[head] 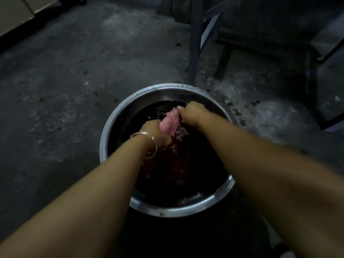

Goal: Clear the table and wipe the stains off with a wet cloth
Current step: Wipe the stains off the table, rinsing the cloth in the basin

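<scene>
A pink cloth [170, 122] is twisted into a roll between both my hands, just above dark reddish water in a round steel basin [119, 116] on the floor. My left hand [155, 130], with a thin silver bangle on the wrist, grips the cloth's near end. My right hand [191, 111] grips the far end. Water splashes under the cloth. The fingers of both hands are hidden on the far side.
The basin stands on a dark, stained concrete floor [65, 81]. A grey metal table leg [194, 43] rises just behind the basin, with more dark frame legs [314, 86] to the right. A pale cabinet [16, 12] sits at the top left.
</scene>
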`<state>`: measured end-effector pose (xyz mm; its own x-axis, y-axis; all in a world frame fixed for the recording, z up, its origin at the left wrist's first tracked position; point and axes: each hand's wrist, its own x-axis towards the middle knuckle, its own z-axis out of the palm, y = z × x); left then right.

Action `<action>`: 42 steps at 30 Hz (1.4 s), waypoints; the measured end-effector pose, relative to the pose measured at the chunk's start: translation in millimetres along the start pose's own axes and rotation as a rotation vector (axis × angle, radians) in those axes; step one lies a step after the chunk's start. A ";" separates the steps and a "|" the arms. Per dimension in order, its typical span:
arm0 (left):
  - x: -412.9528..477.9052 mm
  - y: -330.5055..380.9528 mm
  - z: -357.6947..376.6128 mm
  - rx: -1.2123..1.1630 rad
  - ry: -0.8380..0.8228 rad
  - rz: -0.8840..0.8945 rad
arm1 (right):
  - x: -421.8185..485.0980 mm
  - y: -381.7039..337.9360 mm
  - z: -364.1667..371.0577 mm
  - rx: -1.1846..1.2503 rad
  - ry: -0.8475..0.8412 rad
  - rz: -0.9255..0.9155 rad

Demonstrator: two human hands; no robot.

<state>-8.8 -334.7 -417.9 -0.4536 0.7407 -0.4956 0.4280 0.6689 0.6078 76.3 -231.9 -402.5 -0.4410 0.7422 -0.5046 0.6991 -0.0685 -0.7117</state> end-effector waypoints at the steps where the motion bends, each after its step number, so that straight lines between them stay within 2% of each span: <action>1: 1.8 -2.9 3.0 0.161 0.077 0.019 | 2.9 7.6 5.2 -0.040 0.053 0.016; 3: 3.5 -5.8 6.9 0.190 0.137 0.004 | 1.3 13.3 12.7 0.240 -0.127 0.089; 5: 8.1 -6.6 9.0 0.128 0.166 0.029 | 1.1 13.6 14.3 0.318 -0.268 0.067; 8: 10.7 -7.4 8.4 -0.017 0.099 0.114 | 4.2 12.7 15.4 0.336 -0.295 -0.073; 12: -5.2 3.0 -5.8 -0.198 0.054 0.051 | -2.5 0.6 -1.8 0.460 -0.332 -0.058; 16: -26.4 25.3 -28.7 -0.440 0.048 0.058 | -23.4 -20.7 -15.7 0.599 -0.247 -0.059; 19: -48.8 44.4 -47.2 -0.584 -0.014 0.023 | -42.9 -39.6 -25.3 0.630 -0.202 -0.046; 25: -99.7 88.0 -84.2 -0.891 -0.160 -0.174 | -100.5 -80.8 -66.5 0.664 -0.101 0.059; 31: -147.2 142.1 -124.1 -0.942 -0.124 -0.195 | -162.2 -120.1 -107.3 0.550 -0.047 0.063; 35: -178.3 194.9 -159.1 -0.828 -0.246 -0.157 | -206.0 -150.7 -154.5 0.436 -0.019 -0.028; 39: -199.0 254.9 -186.0 -0.811 -0.318 -0.120 | -232.9 -178.3 -212.6 0.450 0.078 -0.043; 42: -203.8 305.8 -198.0 -0.911 -0.254 -0.059 | -241.5 -194.7 -270.8 0.533 0.152 -0.010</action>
<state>59.9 -293.7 -8.1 -0.2255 0.7708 -0.5959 -0.4133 0.4782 0.7749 199.1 -217.3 -9.7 -0.3328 0.8297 -0.4481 0.2963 -0.3592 -0.8850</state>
